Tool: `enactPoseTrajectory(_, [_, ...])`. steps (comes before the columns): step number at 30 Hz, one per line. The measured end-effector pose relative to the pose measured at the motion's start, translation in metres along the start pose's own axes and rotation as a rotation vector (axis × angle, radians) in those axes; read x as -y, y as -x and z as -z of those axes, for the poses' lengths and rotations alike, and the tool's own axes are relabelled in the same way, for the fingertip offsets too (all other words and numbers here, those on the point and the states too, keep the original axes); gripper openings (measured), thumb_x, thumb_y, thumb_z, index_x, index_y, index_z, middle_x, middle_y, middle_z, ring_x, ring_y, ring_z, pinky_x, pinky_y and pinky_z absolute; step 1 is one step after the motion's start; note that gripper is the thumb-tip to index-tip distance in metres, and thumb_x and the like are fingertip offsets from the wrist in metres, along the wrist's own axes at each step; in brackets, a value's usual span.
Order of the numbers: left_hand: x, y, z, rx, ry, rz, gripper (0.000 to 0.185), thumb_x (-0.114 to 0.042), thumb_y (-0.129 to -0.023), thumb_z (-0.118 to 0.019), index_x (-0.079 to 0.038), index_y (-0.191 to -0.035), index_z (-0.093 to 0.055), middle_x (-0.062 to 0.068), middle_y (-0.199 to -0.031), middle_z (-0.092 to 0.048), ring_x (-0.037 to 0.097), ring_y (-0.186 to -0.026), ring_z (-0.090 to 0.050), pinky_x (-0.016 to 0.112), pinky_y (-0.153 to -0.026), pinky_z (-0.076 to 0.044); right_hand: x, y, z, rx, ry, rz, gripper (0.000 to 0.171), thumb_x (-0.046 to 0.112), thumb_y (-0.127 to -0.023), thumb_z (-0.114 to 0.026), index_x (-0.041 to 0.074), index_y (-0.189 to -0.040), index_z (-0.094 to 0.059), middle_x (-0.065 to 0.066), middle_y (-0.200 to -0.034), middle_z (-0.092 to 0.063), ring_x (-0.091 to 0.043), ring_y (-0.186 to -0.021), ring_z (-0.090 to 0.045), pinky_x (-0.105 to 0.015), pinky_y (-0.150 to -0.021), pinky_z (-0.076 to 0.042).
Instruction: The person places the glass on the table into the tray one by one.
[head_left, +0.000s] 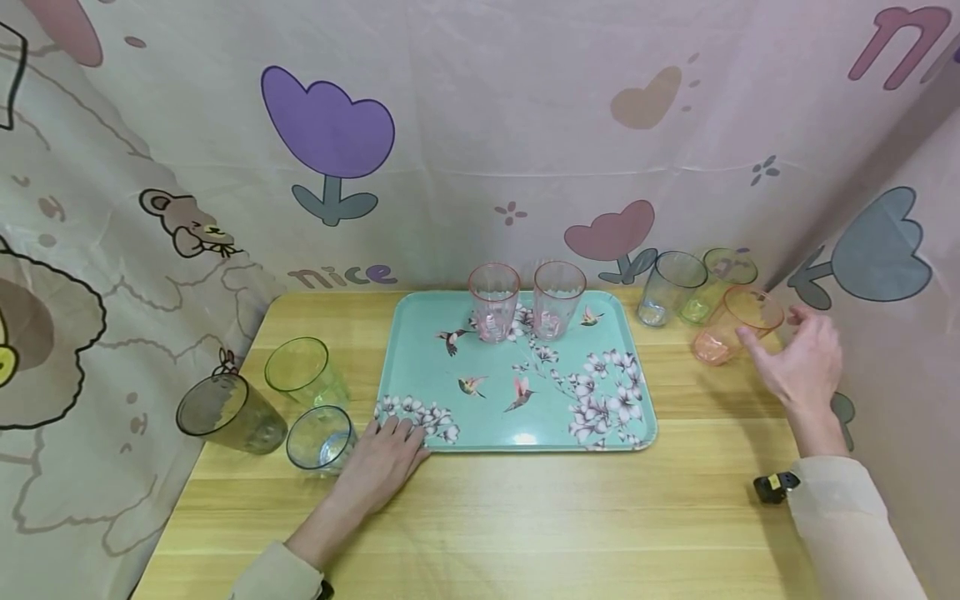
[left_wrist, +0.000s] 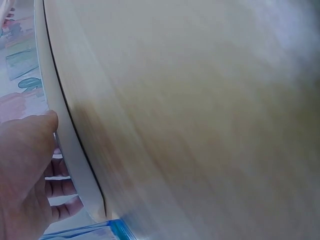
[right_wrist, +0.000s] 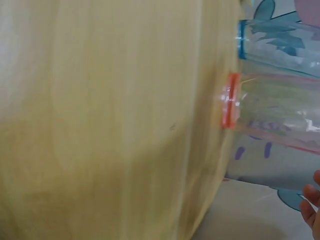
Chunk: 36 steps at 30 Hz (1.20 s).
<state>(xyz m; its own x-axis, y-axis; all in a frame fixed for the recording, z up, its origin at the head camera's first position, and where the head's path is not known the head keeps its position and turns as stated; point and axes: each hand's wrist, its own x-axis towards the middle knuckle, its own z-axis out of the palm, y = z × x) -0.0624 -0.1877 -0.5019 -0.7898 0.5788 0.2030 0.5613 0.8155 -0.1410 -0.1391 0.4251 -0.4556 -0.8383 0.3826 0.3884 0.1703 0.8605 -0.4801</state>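
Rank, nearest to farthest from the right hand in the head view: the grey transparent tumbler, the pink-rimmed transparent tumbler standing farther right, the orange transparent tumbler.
1. Orange transparent tumbler: right of the turquoise tray, beside the right hand.
2. Pink-rimmed tumbler: on the tray, near its back edge.
3. Grey tumbler: far left, past the tray.

Wood-grained table (head_left: 540, 525) — tray (head_left: 412, 358) (floral), glasses (head_left: 247, 421).
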Motion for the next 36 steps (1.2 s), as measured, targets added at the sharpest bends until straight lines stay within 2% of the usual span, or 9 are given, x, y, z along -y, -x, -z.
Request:
enactPoseTrajectory(5, [0.000, 0.001, 0.000, 0.003, -0.006, -0.001, 0.027, -0.040, -0.104, -0.063, -0.013, -0.100, -0.060, 0.004, -0.091, -0.062, 0.023, -0.085, -0.059, 0.042, -0.077, -0.052, -0.006, -0.003, -0.004, 0.080, 0.069, -0.005, 0.099, 0.069, -0.091, -0.060, -0.008, -0.150, -0.042, -0.038, -0.132, -0.050, -0.056, -0.119, -0.046, -0.068, -0.096, -0.036])
enactPoseTrajectory(10, [0.000, 0.001, -0.001, -0.002, -0.003, 0.000, 0.028, -0.040, -0.104, -0.063, -0.013, -0.099, -0.059, 0.004, -0.090, -0.061, 0.023, -0.085, -0.057, 0.042, -0.077, -0.051, -0.010, -0.005, -0.007, 0.122, 0.121, 0.000, 0.101, 0.073, -0.090, -0.059, -0.011, -0.145, -0.045, -0.037, -0.126, -0.051, -0.056, -0.111, -0.047, -0.067, -0.091, -0.038])
enactPoseTrajectory(18, [0.000, 0.000, -0.001, 0.000, -0.002, 0.001, 0.027, -0.040, -0.104, -0.064, -0.014, -0.101, -0.060, 0.004, -0.091, -0.062, 0.024, -0.086, -0.059, 0.043, -0.079, -0.053, -0.014, -0.008, -0.012, 0.178, 0.231, 0.024, 0.105, 0.080, -0.089, -0.054, -0.018, -0.125, -0.047, -0.040, -0.117, -0.049, -0.057, -0.102, -0.048, -0.067, -0.083, -0.040])
enactPoseTrajectory(27, [0.001, 0.000, -0.001, -0.007, -0.005, -0.001, 0.027, -0.040, -0.103, -0.064, -0.014, -0.102, -0.061, 0.004, -0.091, -0.062, 0.023, -0.086, -0.059, 0.043, -0.079, -0.053, -0.019, -0.013, -0.015, 0.225, 0.270, 0.030, 0.111, 0.082, -0.089, -0.052, -0.022, -0.128, -0.045, -0.042, -0.120, -0.046, -0.060, -0.104, -0.046, -0.069, -0.084, -0.040])
enactPoseTrajectory(29, [0.001, 0.000, -0.001, -0.007, -0.004, 0.000, 0.027, -0.040, -0.103, -0.064, -0.014, -0.102, -0.061, 0.004, -0.091, -0.062, 0.023, -0.086, -0.059, 0.043, -0.079, -0.053, -0.019, -0.014, -0.016, 0.228, 0.274, 0.032, 0.110, 0.082, -0.089, -0.051, -0.021, -0.127, -0.046, -0.042, -0.120, -0.046, -0.059, -0.104, -0.046, -0.069, -0.084, -0.040])
enactPoseTrajectory(36, [0.001, -0.001, -0.002, 0.001, 0.003, 0.002, 0.027, -0.040, -0.104, -0.064, -0.014, -0.103, -0.061, 0.005, -0.093, -0.064, 0.024, -0.088, -0.061, 0.044, -0.080, -0.054, -0.016, -0.015, -0.019, 0.232, 0.245, 0.024, 0.097, 0.082, -0.089, -0.052, -0.006, -0.129, -0.050, -0.036, -0.120, -0.050, -0.056, -0.106, -0.047, -0.067, -0.086, -0.040])
